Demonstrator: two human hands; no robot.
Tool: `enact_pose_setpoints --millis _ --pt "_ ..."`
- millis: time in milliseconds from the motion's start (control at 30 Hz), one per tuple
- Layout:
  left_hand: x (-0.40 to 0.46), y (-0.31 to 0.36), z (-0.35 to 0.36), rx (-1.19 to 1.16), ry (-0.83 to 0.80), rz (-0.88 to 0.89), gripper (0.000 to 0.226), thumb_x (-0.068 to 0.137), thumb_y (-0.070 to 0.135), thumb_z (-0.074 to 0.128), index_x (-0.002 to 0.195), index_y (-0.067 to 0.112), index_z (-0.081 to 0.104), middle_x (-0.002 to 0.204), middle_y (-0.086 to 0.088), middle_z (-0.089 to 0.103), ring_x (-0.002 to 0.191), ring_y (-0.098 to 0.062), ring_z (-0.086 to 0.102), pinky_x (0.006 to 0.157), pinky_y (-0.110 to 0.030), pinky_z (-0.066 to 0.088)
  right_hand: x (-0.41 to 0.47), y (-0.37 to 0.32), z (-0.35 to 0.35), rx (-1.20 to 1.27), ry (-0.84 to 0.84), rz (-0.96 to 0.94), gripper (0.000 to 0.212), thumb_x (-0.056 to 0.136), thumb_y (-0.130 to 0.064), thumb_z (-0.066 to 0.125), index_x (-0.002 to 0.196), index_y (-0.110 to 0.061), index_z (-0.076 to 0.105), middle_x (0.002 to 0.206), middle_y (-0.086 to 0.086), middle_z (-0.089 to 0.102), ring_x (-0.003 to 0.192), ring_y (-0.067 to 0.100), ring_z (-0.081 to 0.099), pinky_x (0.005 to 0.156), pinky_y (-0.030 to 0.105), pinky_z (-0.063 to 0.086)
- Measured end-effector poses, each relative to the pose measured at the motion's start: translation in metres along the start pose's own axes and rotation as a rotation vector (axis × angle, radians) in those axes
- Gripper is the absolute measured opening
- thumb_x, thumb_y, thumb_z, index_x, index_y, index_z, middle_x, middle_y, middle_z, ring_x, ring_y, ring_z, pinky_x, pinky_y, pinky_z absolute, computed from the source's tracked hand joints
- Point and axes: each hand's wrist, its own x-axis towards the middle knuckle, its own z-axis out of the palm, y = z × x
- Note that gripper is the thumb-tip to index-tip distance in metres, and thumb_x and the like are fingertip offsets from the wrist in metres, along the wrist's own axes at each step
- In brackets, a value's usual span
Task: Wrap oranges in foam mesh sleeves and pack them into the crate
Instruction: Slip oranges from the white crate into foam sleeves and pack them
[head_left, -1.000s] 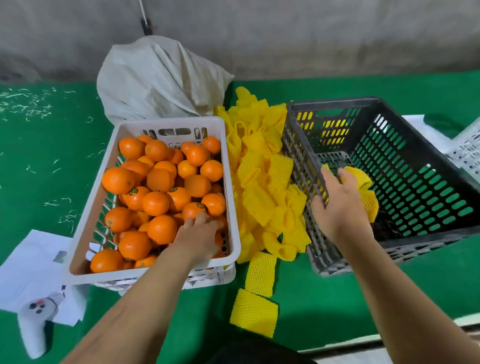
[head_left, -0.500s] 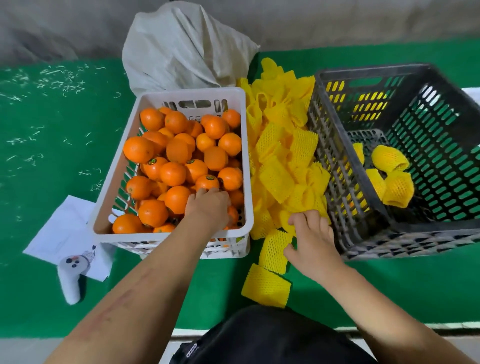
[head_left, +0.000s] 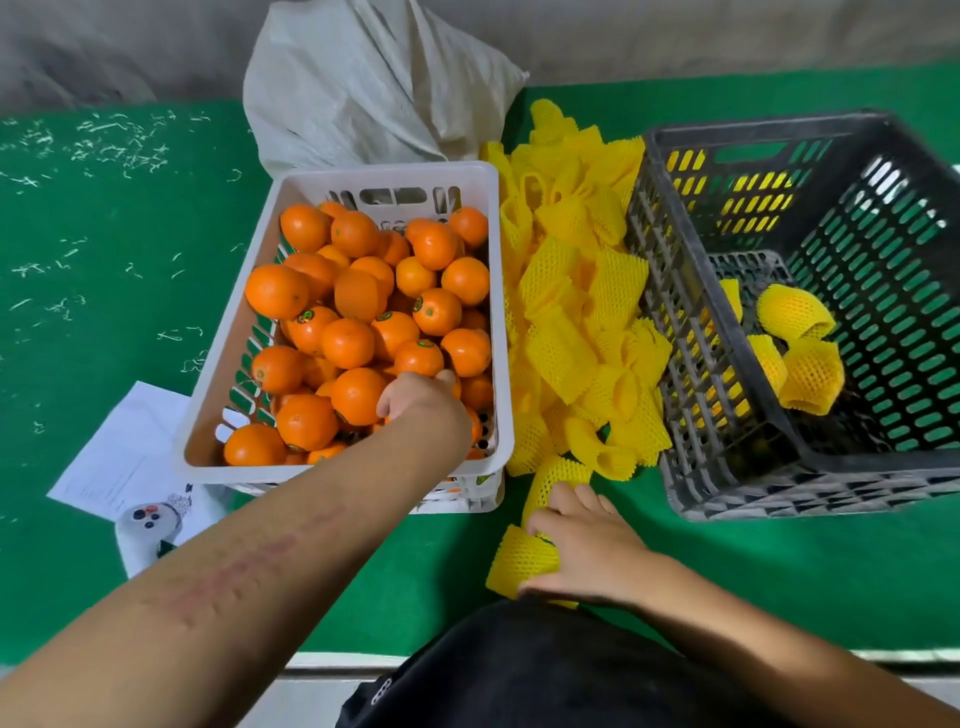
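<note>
The left hand (head_left: 421, 397) is reached forward into the white crate (head_left: 493, 291), palm down, with its fingers curled over an orange (head_left: 418, 358) near the crate's right front corner; whether the fruit is truly gripped cannot be told, since the fingertips are hidden behind the knuckles. The left forearm is stretched diagonally over the crate's front rim. The right hand (head_left: 587, 551) is laid palm down at the counter's front, its thumb and fingers closed around a yellow foam mesh sleeve (head_left: 522, 564), which is bent into a short open tube.

The white crate is heaped with bare oranges (head_left: 358, 296), several marked with small stickers. Between the two crates a loose pile of sleeves (head_left: 571, 312) is spread along the green counter (head_left: 104, 260), bright yellow, netted and mostly flattened. Three wrapped oranges (head_left: 795, 343) are seen in the dark grey crate (head_left: 691, 322), near its left wall, each covered by a yellow sleeve with open ends.

Behind the white crate a pale woven sack (head_left: 374, 78) is slumped. Sheets of paper (head_left: 124, 457) and a white controller (head_left: 150, 525) are lying at the left front.
</note>
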Motion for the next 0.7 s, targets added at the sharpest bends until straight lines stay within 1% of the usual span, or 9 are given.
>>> enact_pose_setpoints --millis 100,133,200,267,333,400,500,633,700 --pt "0.003 0.001 0.000 0.061 0.021 0.033 0.071 0.098 0.023 0.067 0.161 0.030 0.036 0.170 -0.005 0.011 0.142 -0.032 0.044 0.099 -0.042 0.055 0.004 -0.007 0.016 -0.140 -0.078 -0.044 0.038 0.094 -0.033 0.059 0.131 -0.027 0.054 0.128 0.005 0.037 0.124 0.031 0.033 0.096 0.040 0.031" --pt "0.003 0.001 0.001 0.056 0.036 0.039 0.071 0.098 0.021 0.067 0.161 0.030 0.036 0.168 -0.005 0.014 0.138 -0.031 0.048 0.095 -0.040 0.056 0.004 -0.005 0.018 -0.133 -0.072 -0.027 0.035 0.093 -0.030 0.059 0.128 -0.026 0.055 0.128 0.005 0.038 0.124 0.032 0.033 0.095 0.039 0.031" --pt "0.004 0.000 0.004 -0.006 0.105 0.065 0.070 0.099 0.021 0.068 0.159 0.029 0.033 0.157 -0.007 0.030 0.123 -0.029 0.056 0.078 -0.033 0.052 0.005 0.003 0.019 -0.142 -0.048 0.005 0.042 0.091 -0.041 0.063 0.128 -0.025 0.052 0.127 0.004 0.038 0.122 0.030 0.034 0.095 0.040 0.032" --pt "0.001 -0.007 0.006 -0.141 0.186 0.097 0.067 0.099 0.020 0.068 0.156 0.026 0.032 0.123 -0.002 0.054 0.096 -0.026 0.060 0.066 -0.033 0.046 0.004 0.011 0.019 -0.161 -0.058 0.050 0.055 0.087 -0.055 0.064 0.129 -0.024 0.048 0.128 0.004 0.038 0.122 0.030 0.034 0.097 0.042 0.034" --pt "-0.001 -0.020 0.013 -0.325 0.256 0.099 0.062 0.098 0.021 0.069 0.150 0.027 0.034 0.094 0.001 0.057 0.079 -0.025 0.056 0.057 -0.033 0.043 0.002 0.013 0.020 -0.130 -0.084 0.079 0.046 0.090 -0.056 0.062 0.120 -0.023 0.051 0.125 0.003 0.040 0.120 0.027 0.036 0.096 0.041 0.035" --pt "-0.005 -0.033 0.028 -0.599 0.345 0.120 0.067 0.094 0.033 0.075 0.148 0.031 0.034 0.108 -0.002 0.065 0.085 -0.026 0.060 0.059 -0.036 0.048 -0.001 0.011 0.020 0.068 0.011 0.095 0.029 0.093 -0.049 0.060 0.102 -0.023 0.051 0.111 0.000 0.045 0.108 0.019 0.041 0.088 0.035 0.038" --pt "-0.016 -0.039 0.053 -1.070 0.596 0.131 0.087 0.090 0.041 0.081 0.158 0.036 0.026 0.145 0.000 0.060 0.116 -0.028 0.064 0.083 -0.038 0.059 -0.008 0.008 -0.003 0.745 0.320 0.232 0.024 0.099 -0.031 0.059 0.093 -0.021 0.038 0.081 -0.002 0.034 0.066 0.006 0.033 0.059 0.026 0.030" --pt "-0.026 -0.038 0.062 -1.414 0.896 0.151 0.078 0.091 0.048 0.078 0.157 0.036 0.038 0.145 0.008 0.058 0.116 -0.008 0.060 0.079 -0.007 0.049 -0.014 0.010 -0.068 1.188 0.714 0.345 0.030 0.099 -0.020 0.065 0.115 -0.018 0.039 0.104 0.006 0.049 0.076 0.009 0.044 0.075 0.037 0.045" --pt "-0.031 -0.036 0.054 -1.621 0.926 0.247 0.074 0.092 0.045 0.077 0.157 0.032 0.044 0.147 0.013 0.056 0.120 0.002 0.060 0.086 -0.004 0.050 -0.015 0.001 -0.099 1.293 0.817 0.291 0.028 0.099 -0.023 0.066 0.115 -0.020 0.043 0.119 0.008 0.058 0.091 0.018 0.058 0.084 0.047 0.051"
